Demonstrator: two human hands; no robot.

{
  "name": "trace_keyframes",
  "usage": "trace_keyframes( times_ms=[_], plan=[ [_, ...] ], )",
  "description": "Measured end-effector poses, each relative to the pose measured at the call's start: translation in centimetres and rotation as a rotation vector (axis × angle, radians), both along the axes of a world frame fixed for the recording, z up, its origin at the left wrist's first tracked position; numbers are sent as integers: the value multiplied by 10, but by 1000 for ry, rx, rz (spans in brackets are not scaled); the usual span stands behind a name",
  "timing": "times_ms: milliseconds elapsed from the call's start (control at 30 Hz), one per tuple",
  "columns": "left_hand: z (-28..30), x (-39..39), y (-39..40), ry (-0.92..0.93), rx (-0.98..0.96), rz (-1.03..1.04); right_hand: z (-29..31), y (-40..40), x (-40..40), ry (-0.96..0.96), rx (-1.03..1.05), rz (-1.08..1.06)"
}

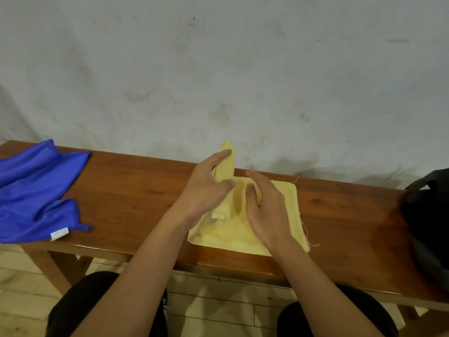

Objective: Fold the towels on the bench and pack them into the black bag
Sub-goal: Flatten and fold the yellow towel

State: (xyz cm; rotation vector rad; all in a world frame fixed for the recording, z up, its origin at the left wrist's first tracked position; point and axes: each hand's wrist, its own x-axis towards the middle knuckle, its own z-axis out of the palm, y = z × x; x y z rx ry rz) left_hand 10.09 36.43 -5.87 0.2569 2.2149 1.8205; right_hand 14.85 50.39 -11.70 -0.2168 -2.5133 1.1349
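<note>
We sit at a wooden bench set against a stained, pale wall. At its left end lies a blue towel, crumpled and unfolded, well apart from our hands. A small white label sits at its near edge; any writing on it is too small to read.

At the right end stands the black bag, cut off by the frame edge. We cannot see its opening or contents from here.

The yellow towel lies at the middle of the bench, partly folded, its near edge close to the bench's front edge. Loose threads trail from its right side. Nothing lies between it and the bag.

Our left hand grips a raised flap of the yellow towel, the thumb and fingers closed round the cloth, which stands up against the wall behind. Our right hand rests on the towel just beside the left, its fingers curled into the fold at the centre and pinching cloth there.

Below the bench we see a light plank floor and our knees in black trousers.
</note>
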Motion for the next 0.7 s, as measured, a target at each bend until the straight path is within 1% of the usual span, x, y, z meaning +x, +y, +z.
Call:
trace_keyframes(
  times_ms=[33,67,167,200,233,367,467,567,600,700],
  plan=[
    [0,0,4,13,-18,2,1,11,2,-3,118,10],
    [1,0,8,31,-39,-1,1,24,3,-53,229,34],
    [-1,3,22,103,-141,-42,-5,49,9,-314,565,144],
    [-2,5,27,117,-167,-66,-9,52,9,-355,621,169],
    [-4,7,33,125,-181,-91,-13,54,9,-363,626,174],
    [-12,15,56,141,-256,-153,-22,57,8,-306,554,168],
    [-13,24,72,174,-337,-179,-28,65,6,-275,421,198],
    [-14,38,89,258,-462,-212,-28,71,6,-164,201,212],
    [-15,42,94,293,-521,-215,-25,73,6,-119,121,184],
    [-20,47,105,387,-691,-217,-10,74,12,-76,-125,103]
  ],
)
